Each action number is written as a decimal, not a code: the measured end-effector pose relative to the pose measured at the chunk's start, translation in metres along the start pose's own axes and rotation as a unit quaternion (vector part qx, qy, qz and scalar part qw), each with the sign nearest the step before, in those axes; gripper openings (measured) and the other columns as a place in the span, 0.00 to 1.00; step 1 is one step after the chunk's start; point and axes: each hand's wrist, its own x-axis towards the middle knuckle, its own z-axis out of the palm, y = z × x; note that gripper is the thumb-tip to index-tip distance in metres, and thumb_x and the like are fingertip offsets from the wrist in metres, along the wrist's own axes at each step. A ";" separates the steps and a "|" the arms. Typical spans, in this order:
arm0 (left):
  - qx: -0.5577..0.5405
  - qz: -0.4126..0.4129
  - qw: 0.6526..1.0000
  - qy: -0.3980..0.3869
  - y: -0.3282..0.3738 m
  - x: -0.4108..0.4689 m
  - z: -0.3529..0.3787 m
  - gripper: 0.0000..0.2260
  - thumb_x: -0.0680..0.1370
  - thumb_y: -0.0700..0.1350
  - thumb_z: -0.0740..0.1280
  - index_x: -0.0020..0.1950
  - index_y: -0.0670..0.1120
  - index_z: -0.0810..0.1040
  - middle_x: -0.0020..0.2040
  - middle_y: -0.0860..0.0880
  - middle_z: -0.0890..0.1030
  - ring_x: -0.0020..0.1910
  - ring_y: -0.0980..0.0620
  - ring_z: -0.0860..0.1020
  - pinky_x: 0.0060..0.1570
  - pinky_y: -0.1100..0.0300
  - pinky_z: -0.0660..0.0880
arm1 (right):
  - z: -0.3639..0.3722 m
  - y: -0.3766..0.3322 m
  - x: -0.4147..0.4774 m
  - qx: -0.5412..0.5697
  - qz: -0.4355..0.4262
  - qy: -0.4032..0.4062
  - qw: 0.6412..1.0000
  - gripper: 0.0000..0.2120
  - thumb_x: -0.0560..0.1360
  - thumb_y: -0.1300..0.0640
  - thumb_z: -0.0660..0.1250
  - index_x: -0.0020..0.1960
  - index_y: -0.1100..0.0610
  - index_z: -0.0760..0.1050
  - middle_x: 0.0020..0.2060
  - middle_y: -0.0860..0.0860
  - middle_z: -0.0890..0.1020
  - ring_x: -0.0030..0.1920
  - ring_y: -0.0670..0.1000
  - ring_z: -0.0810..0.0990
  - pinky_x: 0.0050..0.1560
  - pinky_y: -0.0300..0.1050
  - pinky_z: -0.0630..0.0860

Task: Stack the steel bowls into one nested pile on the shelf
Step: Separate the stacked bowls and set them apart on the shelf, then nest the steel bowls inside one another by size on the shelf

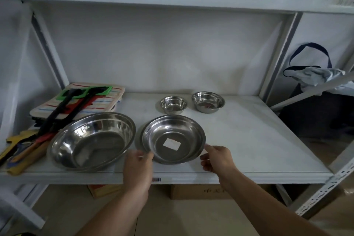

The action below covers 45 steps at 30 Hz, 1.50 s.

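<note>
Four steel bowls stand on the white shelf [249, 140]. The large bowl [92, 140] is at the front left. Beside it, at the front middle, is the medium bowl [173, 138] with a white sticker inside. Two small bowls sit at the back: the smallest bowl [173, 104] and a slightly wider small bowl [208, 101]. My left hand [138, 163] holds the medium bowl's front-left rim. My right hand [216, 157] holds its right rim, thumb on the edge. A dark crescent of shadow lies under the bowl's left side.
A folded striped cloth [80, 99] with long-handled tools [63, 113] lies at the shelf's left end, touching the large bowl's far side. Shelf uprights [277, 57] frame the bay. A bag [314, 76] sits in the bay to the right. Cardboard boxes [195, 191] are on the floor below.
</note>
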 end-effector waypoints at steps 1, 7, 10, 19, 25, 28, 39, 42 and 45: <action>0.019 0.049 0.999 -0.010 0.011 -0.006 -0.007 0.07 0.81 0.50 0.67 0.54 0.47 0.77 0.45 0.46 0.80 0.39 0.49 0.78 0.39 0.53 0.76 | -0.005 -0.004 0.004 0.000 -0.003 0.020 1.000 0.09 0.82 0.59 0.64 0.45 0.61 0.79 0.38 0.60 0.83 0.36 0.56 0.80 0.47 0.56 0.83; 0.201 0.130 0.971 -0.028 0.082 0.076 -0.007 0.07 0.74 0.47 0.66 0.44 0.45 0.82 0.42 0.45 0.85 0.43 0.42 0.84 0.47 0.50 0.81 | -0.012 -0.041 0.043 0.063 0.008 0.071 0.995 0.08 0.80 0.63 0.65 0.44 0.66 0.77 0.34 0.60 0.80 0.31 0.55 0.78 0.35 0.48 0.80; 0.302 0.073 0.950 -0.016 0.081 0.111 -0.002 0.11 0.75 0.47 0.66 0.46 0.40 0.82 0.49 0.39 0.86 0.50 0.38 0.84 0.46 0.54 0.77 | -0.005 -0.049 0.054 0.067 0.024 0.066 0.995 0.08 0.81 0.62 0.65 0.45 0.66 0.75 0.34 0.59 0.80 0.31 0.54 0.79 0.33 0.47 0.82; 0.167 -0.033 0.984 -0.054 0.051 0.166 0.031 0.05 0.76 0.34 0.66 0.49 0.34 0.80 0.34 0.37 0.83 0.27 0.43 0.82 0.24 0.58 0.78 | 0.013 -0.057 0.105 0.069 0.072 0.063 0.993 0.06 0.80 0.66 0.64 0.45 0.65 0.77 0.38 0.60 0.83 0.30 0.52 0.80 0.26 0.41 0.80; 0.103 -0.015 0.995 0.013 0.060 0.164 0.030 0.08 0.75 0.38 0.66 0.44 0.34 0.81 0.26 0.39 0.83 0.21 0.48 0.78 0.23 0.64 0.71 | 0.009 -0.065 0.099 0.139 0.054 0.072 0.986 0.08 0.77 0.73 0.63 0.46 0.64 0.77 0.45 0.62 0.82 0.39 0.55 0.84 0.26 0.41 0.81; 0.063 0.000 0.997 0.038 0.069 0.151 0.020 0.08 0.73 0.41 0.68 0.43 0.37 0.83 0.23 0.43 0.82 0.25 0.47 0.79 0.26 0.62 0.71 | -0.020 -0.063 0.068 0.129 0.038 0.080 0.988 0.08 0.75 0.71 0.67 0.54 0.68 0.78 0.37 0.60 0.83 0.24 0.50 0.81 0.24 0.38 0.80; 0.063 0.015 0.998 -0.006 0.090 0.029 -0.009 0.05 0.75 0.36 0.70 0.42 0.36 0.84 0.27 0.42 0.84 0.20 0.52 0.78 0.24 0.64 0.70 | -0.102 0.017 -0.073 0.030 0.075 0.083 0.993 0.08 0.73 0.70 0.67 0.47 0.75 0.81 0.28 0.61 0.82 0.24 0.53 0.78 0.26 0.40 0.76; 0.056 0.024 0.998 -0.030 0.093 -0.001 -0.008 0.06 0.76 0.36 0.69 0.42 0.35 0.84 0.29 0.41 0.85 0.23 0.50 0.80 0.24 0.63 0.71 | -0.103 0.033 -0.084 0.019 0.077 0.086 0.993 0.06 0.72 0.71 0.65 0.43 0.73 0.80 0.28 0.62 0.81 0.25 0.55 0.79 0.30 0.43 0.78; 0.061 0.032 0.997 -0.037 0.098 -0.019 -0.003 0.08 0.77 0.37 0.68 0.42 0.36 0.84 0.32 0.40 0.86 0.27 0.48 0.81 0.27 0.60 0.72 | -0.102 0.036 -0.086 0.014 0.068 0.107 0.992 0.10 0.75 0.65 0.65 0.42 0.72 0.81 0.30 0.61 0.84 0.26 0.56 0.81 0.32 0.45 0.80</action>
